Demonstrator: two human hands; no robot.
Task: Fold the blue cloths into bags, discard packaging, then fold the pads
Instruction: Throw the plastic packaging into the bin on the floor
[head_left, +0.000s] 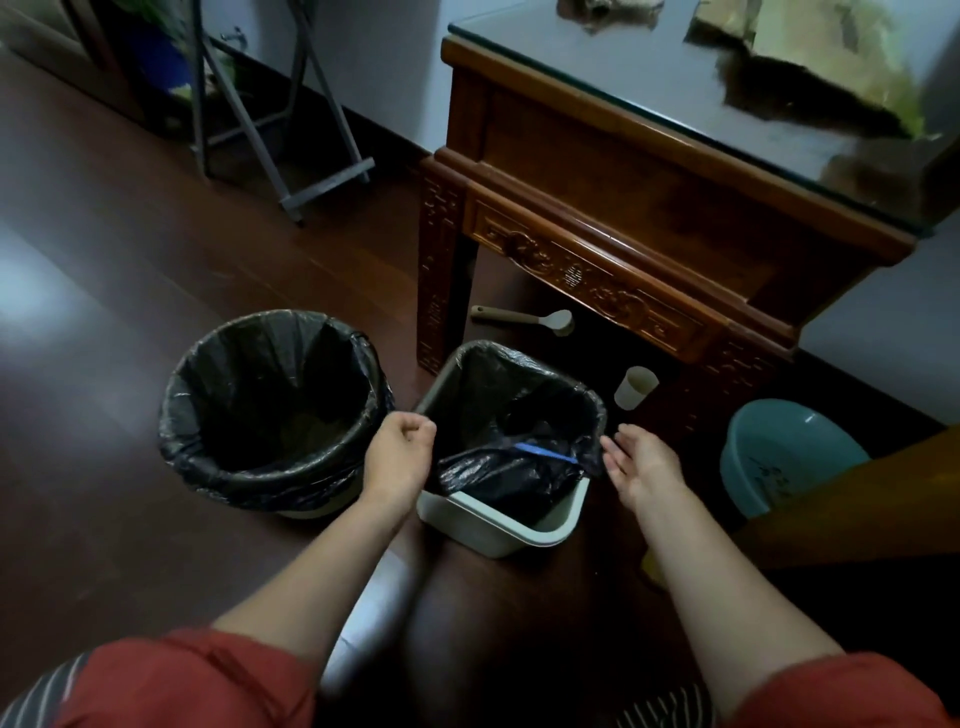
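The left hand (400, 457) hangs over the near left corner of a pale square bin (498, 525), knuckles up and fingers curled in toward the palm. I cannot tell whether it pinches the edge of the liner (519, 374) or holds nothing. The right hand (641, 467) is released: palm turned inward, fingers loose and nearly straight, its tips just beside the bin's right rim, gripping nothing. Both forearms are bare, reaching forward from red sleeves (182, 680) at the bottom of the view.

Between the two hands, inside the square bin, lies a crumpled black plastic bundle (498, 473). It rests against the near wall and rises about to the rim. A narrow blue strip (545, 452) runs across its top toward the right side. The black liner is draped over the far and right rims.

Just left of the square bin stands a round bin (270, 410), also lined with black plastic folded down over its rim. Both bins sit on a dark wooden floor (104, 312).

Behind the square bin stands a carved wooden counter (597, 270) with a glossy top. Under it, on the floor, lie a pale spoon (524, 318) and a tilted white cup (635, 387). A teal basin (779, 452) sits to the right, near the right hand. A grey metal folding stand (291, 130) leans by the wall at the far left.
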